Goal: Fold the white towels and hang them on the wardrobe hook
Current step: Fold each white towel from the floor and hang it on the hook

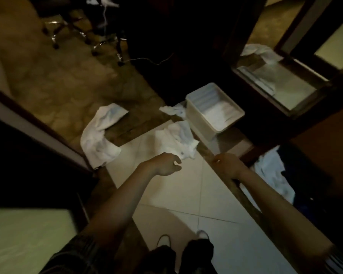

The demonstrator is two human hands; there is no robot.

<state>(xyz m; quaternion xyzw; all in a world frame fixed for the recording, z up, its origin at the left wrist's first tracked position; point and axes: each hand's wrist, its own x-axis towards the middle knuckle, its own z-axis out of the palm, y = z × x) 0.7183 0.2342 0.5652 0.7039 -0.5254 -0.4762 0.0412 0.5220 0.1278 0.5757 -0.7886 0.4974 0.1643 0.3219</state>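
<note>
A crumpled white towel [176, 139] lies on the pale tiled floor just ahead of my hands. My left hand [167, 164] hovers right at its near edge, fingers curled apart and holding nothing. My right hand [227, 165] is stretched out to the right of that towel, over a dark floor strip, fingers loosely bent and empty. A second white towel [99, 135] lies spread on the floor to the left. A small white cloth [173, 110] sits beside a white plastic bin [198, 117]. More white cloth [269, 173] hangs low at the right.
A dark door edge [38, 127] runs along the left. Chair legs on castors [87, 36] and a cable stand at the back. A mirror panel [275, 84] at the right reflects white fabric. My feet [186, 238] stand on the tiles.
</note>
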